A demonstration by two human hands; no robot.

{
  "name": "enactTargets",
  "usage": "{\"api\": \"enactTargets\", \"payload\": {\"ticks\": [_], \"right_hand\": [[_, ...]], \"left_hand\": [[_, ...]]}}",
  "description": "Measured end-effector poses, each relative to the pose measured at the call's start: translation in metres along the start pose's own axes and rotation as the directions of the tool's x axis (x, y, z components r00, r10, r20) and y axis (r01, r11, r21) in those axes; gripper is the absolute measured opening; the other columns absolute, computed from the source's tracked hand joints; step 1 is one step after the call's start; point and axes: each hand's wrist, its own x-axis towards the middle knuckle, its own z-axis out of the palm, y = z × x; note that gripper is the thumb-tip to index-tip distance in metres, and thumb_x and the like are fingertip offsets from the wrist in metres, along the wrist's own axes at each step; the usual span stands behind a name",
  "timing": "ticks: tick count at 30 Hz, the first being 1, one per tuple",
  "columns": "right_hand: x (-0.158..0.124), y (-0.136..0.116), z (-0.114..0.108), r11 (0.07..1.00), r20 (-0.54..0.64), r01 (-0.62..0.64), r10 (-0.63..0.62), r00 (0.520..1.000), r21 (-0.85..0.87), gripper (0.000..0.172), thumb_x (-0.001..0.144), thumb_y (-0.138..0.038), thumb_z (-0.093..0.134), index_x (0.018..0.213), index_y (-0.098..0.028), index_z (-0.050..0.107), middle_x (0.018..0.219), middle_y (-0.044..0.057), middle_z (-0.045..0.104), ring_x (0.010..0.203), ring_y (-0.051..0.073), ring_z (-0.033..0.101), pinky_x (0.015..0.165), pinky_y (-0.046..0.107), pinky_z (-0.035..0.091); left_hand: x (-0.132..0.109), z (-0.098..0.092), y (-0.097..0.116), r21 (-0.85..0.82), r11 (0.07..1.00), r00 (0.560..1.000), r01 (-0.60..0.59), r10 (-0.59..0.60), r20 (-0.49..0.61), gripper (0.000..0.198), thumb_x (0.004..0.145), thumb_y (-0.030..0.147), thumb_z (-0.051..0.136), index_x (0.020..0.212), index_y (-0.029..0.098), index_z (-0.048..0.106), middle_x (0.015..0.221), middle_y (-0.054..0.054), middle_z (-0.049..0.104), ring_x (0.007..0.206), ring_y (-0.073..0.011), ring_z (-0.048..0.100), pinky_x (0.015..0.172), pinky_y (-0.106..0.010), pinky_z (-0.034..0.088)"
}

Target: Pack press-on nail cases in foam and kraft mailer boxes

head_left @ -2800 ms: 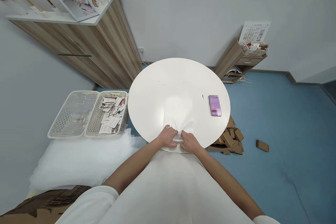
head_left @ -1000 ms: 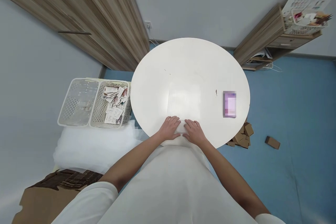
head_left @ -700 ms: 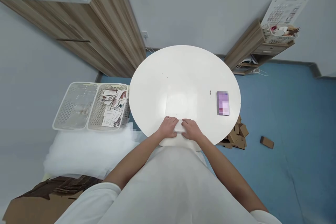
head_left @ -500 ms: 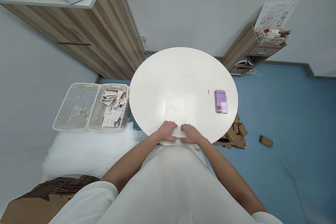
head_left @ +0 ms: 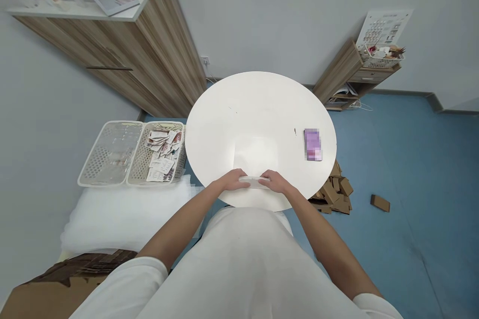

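Observation:
On the near part of the round white table, my left hand and my right hand grip the two ends of a narrow white wrapped bundle. My fingers curl over its far side and my thumbs lie along the near side. Whatever is inside the bundle is hidden. From its far edge a thin whitish sheet spreads flat over the tabletop, hard to tell from the white surface. Toward the right edge of the table lies a purple packet, its face blurred.
Left of the table, a white plastic basket holds many printed cards, beside a second basket. A stack of white sheets lies nearer me. Small brown boxes are heaped on the floor at right; a single box lies apart.
Both hands and the bundle have moved a little away from my body, onto the sheet. The bundle now looks narrower, with my thumbs along its near side. The camera view has shifted slightly.

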Motion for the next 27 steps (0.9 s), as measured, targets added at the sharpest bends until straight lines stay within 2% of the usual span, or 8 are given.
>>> {"api": "enactTargets", "payload": {"ticks": [5,10,14,18,21,24,26,27], "right_hand": [[0.014,0.009,-0.009,0.984,-0.019,-0.064,0.068,0.997,0.169,0.029,0.08,-0.044,0.043,0.091,-0.025,0.062,0.098,0.002,0.064,0.089,0.018,0.058,0.074,0.031,0.045],[0.024,0.025,-0.007,0.959,-0.135,-0.144,0.181,0.974,0.245,0.027,0.075,-0.038,0.05,0.095,-0.023,0.06,0.104,0.003,0.062,0.095,0.017,0.056,0.08,0.03,0.044],[0.026,0.036,0.002,0.935,-0.262,-0.183,0.267,0.927,0.305,0.024,0.073,-0.028,0.049,0.094,-0.021,0.058,0.097,0.004,0.063,0.092,0.016,0.058,0.081,0.03,0.044],[0.026,0.037,0.01,0.927,-0.325,-0.207,0.309,0.894,0.314,0.025,0.075,-0.026,0.044,0.096,-0.02,0.055,0.096,0.005,0.062,0.092,0.017,0.057,0.08,0.032,0.044],[0.025,0.035,0.014,0.93,-0.365,-0.201,0.31,0.878,0.307,0.028,0.075,-0.025,0.042,0.101,-0.021,0.053,0.097,0.005,0.06,0.093,0.018,0.056,0.082,0.034,0.044],[0.017,0.036,0.021,0.958,-0.497,-0.167,0.264,0.826,0.231,0.035,0.076,-0.027,0.043,0.109,-0.019,0.049,0.106,0.009,0.056,0.1,0.022,0.052,0.086,0.038,0.041],[0.007,0.04,0.029,0.969,-0.595,-0.172,0.244,0.766,0.177,0.041,0.076,-0.029,0.044,0.115,-0.017,0.044,0.114,0.013,0.05,0.109,0.026,0.046,0.09,0.041,0.038],[0.002,0.042,0.033,0.967,-0.619,-0.191,0.256,0.742,0.171,0.045,0.076,-0.03,0.045,0.118,-0.016,0.041,0.117,0.014,0.048,0.112,0.027,0.043,0.091,0.043,0.037]], "left_hand": [[0.005,-0.005,-0.022,-0.157,0.983,0.988,0.091,-0.109,-0.111,0.03,0.069,0.044,0.051,0.084,0.02,0.059,0.085,-0.003,0.06,0.078,-0.0181,0.055,0.064,-0.026,0.04],[0.01,-0.001,-0.038,-0.188,0.968,0.956,0.164,-0.203,-0.211,0.026,0.072,0.041,0.044,0.059,0.018,0.046,0.06,0.002,0.046,0.056,-0.0124,0.045,0.052,-0.024,0.034],[0.012,0.003,-0.04,-0.143,0.961,0.931,0.238,-0.267,-0.249,0.025,0.071,0.034,0.046,0.054,0.019,0.037,0.055,0.003,0.039,0.053,-0.0105,0.04,0.049,-0.023,0.03],[0.012,0.006,-0.039,-0.124,0.949,0.911,0.289,-0.312,-0.269,0.022,0.071,0.031,0.046,0.055,0.019,0.038,0.056,0.002,0.042,0.054,-0.0116,0.042,0.049,-0.023,0.03],[0.012,0.009,-0.037,-0.11,0.94,0.896,0.322,-0.341,-0.286,0.016,0.072,0.03,0.046,0.061,0.019,0.045,0.061,0.0,0.048,0.06,-0.0138,0.047,0.052,-0.024,0.034],[0.007,0.015,-0.031,-0.058,0.936,0.849,0.348,-0.341,-0.404,0.02,0.074,0.03,0.046,0.089,0.018,0.051,0.081,-0.004,0.057,0.075,-0.0175,0.053,0.063,-0.028,0.04],[0.001,0.022,-0.023,0.074,0.944,0.807,0.321,-0.232,-0.543,0.038,0.076,0.029,0.045,0.112,0.017,0.043,0.105,-0.01,0.053,0.095,-0.0215,0.051,0.076,-0.033,0.04],[-0.002,0.026,-0.019,0.175,0.943,0.803,0.284,-0.134,-0.581,0.044,0.077,0.029,0.045,0.119,0.017,0.038,0.116,-0.012,0.048,0.105,-0.0237,0.046,0.083,-0.036,0.038]]}}
